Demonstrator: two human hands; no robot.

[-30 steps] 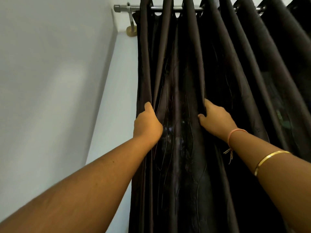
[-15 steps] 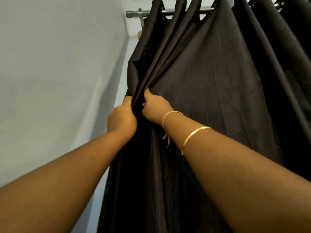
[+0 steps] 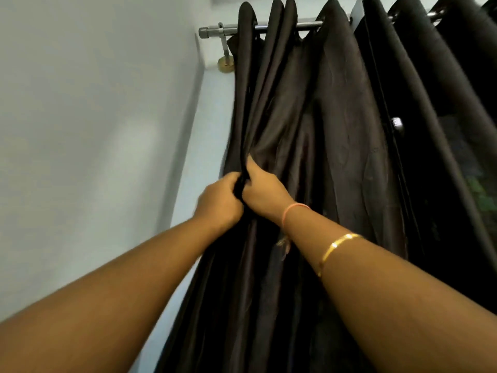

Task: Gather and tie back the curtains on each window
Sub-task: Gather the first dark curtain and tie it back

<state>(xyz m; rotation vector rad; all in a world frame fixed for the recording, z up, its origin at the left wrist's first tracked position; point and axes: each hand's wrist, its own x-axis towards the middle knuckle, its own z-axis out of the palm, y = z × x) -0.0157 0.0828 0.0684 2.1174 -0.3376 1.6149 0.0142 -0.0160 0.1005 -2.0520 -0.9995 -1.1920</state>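
A dark brown curtain (image 3: 317, 135) hangs in folds from a metal rod (image 3: 212, 30) near the room's corner. My left hand (image 3: 219, 201) grips the bunched left edge of the curtain at mid height. Right beside it, touching it, my right hand (image 3: 262, 192) clutches the same gathered folds, thumb pointing up along the fabric. Between the two hands the cloth is pinched into a narrow bundle. My right forearm carries a pink thread band and a gold bangle. No tie-back is visible.
A pale wall (image 3: 94, 130) fills the left side and meets the window wall at the corner. The rod's brass bracket (image 3: 225, 63) sits just left of the curtain. A second dark curtain panel (image 3: 443, 103) hangs to the right, with greenery behind it.
My right hand has swept left across the curtain, pulling its folds together, until it met my left hand. The view has shifted so the curtain now sits further right.
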